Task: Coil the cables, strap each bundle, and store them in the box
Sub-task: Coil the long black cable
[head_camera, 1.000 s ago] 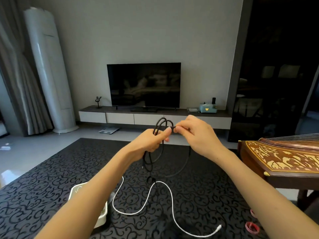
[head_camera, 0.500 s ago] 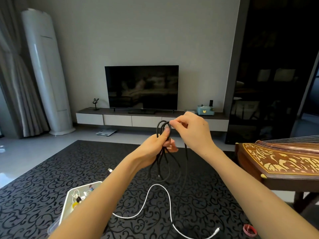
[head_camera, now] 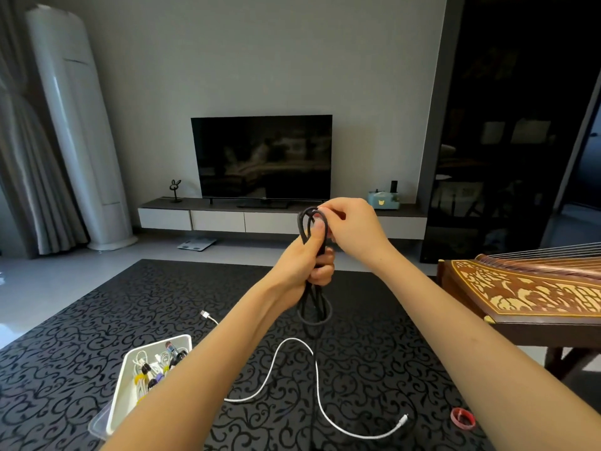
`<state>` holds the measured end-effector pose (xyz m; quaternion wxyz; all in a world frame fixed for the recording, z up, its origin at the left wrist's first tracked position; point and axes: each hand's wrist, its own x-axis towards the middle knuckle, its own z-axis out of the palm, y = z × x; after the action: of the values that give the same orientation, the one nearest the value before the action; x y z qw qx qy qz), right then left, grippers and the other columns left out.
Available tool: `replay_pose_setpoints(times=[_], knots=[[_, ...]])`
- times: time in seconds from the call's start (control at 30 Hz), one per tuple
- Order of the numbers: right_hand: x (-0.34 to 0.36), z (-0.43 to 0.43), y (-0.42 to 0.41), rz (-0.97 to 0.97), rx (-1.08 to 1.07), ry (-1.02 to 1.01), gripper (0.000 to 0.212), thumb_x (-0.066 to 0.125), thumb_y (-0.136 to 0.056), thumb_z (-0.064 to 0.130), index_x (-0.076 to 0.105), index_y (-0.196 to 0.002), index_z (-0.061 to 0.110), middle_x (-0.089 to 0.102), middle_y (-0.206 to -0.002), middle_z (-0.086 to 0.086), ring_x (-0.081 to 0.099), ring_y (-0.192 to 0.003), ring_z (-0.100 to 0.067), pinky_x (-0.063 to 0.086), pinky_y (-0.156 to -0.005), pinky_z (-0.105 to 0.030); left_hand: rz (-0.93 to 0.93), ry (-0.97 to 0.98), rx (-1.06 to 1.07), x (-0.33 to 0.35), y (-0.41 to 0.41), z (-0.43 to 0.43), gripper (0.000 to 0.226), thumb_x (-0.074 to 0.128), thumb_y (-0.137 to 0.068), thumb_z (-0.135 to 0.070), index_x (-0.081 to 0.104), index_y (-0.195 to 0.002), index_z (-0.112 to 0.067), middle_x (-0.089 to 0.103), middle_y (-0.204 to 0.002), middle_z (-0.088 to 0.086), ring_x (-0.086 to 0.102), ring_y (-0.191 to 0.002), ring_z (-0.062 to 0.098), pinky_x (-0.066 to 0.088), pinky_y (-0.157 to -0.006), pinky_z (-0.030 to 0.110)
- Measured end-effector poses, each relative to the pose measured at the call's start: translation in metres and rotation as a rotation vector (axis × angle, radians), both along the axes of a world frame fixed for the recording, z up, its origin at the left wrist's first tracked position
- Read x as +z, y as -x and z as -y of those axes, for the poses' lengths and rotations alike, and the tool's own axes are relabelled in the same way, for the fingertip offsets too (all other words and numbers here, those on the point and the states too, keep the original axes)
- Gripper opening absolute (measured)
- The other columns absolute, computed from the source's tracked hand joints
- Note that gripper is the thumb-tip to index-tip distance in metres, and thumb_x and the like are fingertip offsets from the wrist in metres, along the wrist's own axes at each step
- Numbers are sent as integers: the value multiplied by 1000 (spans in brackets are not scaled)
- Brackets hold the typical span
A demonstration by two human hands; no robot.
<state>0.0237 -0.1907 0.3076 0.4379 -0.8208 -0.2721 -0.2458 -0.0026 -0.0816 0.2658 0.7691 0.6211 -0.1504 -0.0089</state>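
Observation:
My left hand [head_camera: 305,262] grips a black cable [head_camera: 313,307] gathered into long loops, held up over the dark patterned table. The loops stick out above the fist and hang below it, and a loose strand trails down toward the table. My right hand [head_camera: 349,229] pinches the top of the loops. A white cable [head_camera: 317,379] lies uncoiled on the table beneath. The white box [head_camera: 122,395] at lower left holds several strapped cable bundles, partly hidden by my left forearm. A red strap [head_camera: 462,418] lies at lower right.
The black patterned table [head_camera: 65,353] fills the lower view. A wooden stringed instrument [head_camera: 527,288] stands at the right edge. Beyond are a TV [head_camera: 261,157] on a low cabinet, a tall white air conditioner [head_camera: 78,125] and curtains.
My right hand laid another turn of black cable onto the loops and moved in close over my left hand. The hanging loops look narrower and tighter. The camera tilted, showing more of the box.

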Motion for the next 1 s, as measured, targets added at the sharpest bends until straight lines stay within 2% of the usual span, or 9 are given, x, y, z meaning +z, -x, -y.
replay_pose_setpoints(times=[0.1, 0.23, 0.4, 0.53, 0.6, 0.67, 0.77, 0.87, 1.0], knots=[[-11, 2, 6, -223, 72, -312, 26, 41, -101, 15, 64, -112, 12, 61, -81, 0, 58, -67, -6, 50, -60, -18, 21, -57, 84, 4, -2, -2, 44, 52, -84, -53, 52, -54, -21, 22, -53, -5, 18, -44, 7, 14, -45, 21], [-49, 3, 23, -387, 3, -536, 21, 35, -102, 25, 55, -109, 21, 54, -87, 3, 54, -78, -7, 47, -74, -24, -39, 127, 211, 7, -9, -6, 41, 48, -94, -46, 43, -64, -18, 25, -47, -9, 19, -40, 6, 16, -40, 19], [-99, 1, 41, -845, 371, -394, 37, 34, -101, 41, 60, -108, 15, 71, -86, -5, 70, -82, -20, 46, -91, -34, -64, 388, 337, 21, -21, -11, 46, 35, -98, -49, 35, -64, -18, 22, -42, -9, 17, -33, 5, 15, -33, 18], [-145, 17, 52, -875, 524, -122, 21, 50, -98, 22, 63, -88, 8, 54, -59, 0, 54, -55, -14, 51, -74, -36, 79, 335, 503, 36, -18, -35, 46, 36, -99, -46, 36, -62, -19, 26, -43, -9, 19, -36, 5, 16, -35, 20], [-164, 33, 50, -885, 451, -137, 22, 49, -99, 17, 61, -83, 6, 47, -57, -1, 46, -50, -11, 48, -64, -29, 293, 74, 761, 41, -16, -57, 46, 41, -99, -40, 33, -59, -20, 29, -48, -8, 24, -38, 2, 21, -40, 18], [-173, 48, 44, -861, 339, -184, 23, 48, -98, 12, 61, -80, 5, 42, -57, -3, 41, -47, -9, 45, -60, -28, 545, -344, 1011, 44, -15, -80, 45, 46, -99, -33, 33, -58, -21, 33, -52, -7, 33, -42, 2, 25, -46, 14], [-162, 62, 39, -692, 179, -119, 22, 50, -98, 15, 67, -84, 13, 42, -54, 1, 38, -48, -8, 39, -53, -26, 517, -822, 1120, 45, -12, -97, 36, 46, -98, -40, 54, -77, -12, 49, -67, -2, 45, -60, 11, 31, -57, 25], [-124, 51, 47, -484, 199, -7, 22, 50, -97, 21, 70, -88, 21, 41, -50, 10, 36, -48, -5, 30, -49, -20, 309, -1125, 930, 35, -8, -90, 43, 44, -94, -52, 50, -82, -11, 47, -68, 0, 45, -63, 20, 29, -55, 31], [-67, 27, 53, -276, 267, 150, 22, 47, -99, 24, 68, -92, 22, 47, -47, 17, 41, -46, -1, 31, -48, -12, -43, -699, 265, 19, 6, -63, 71, 37, -72, -82, 52, -81, -13, 30, -58, -6, 26, -50, 11, 21, -47, 24]])
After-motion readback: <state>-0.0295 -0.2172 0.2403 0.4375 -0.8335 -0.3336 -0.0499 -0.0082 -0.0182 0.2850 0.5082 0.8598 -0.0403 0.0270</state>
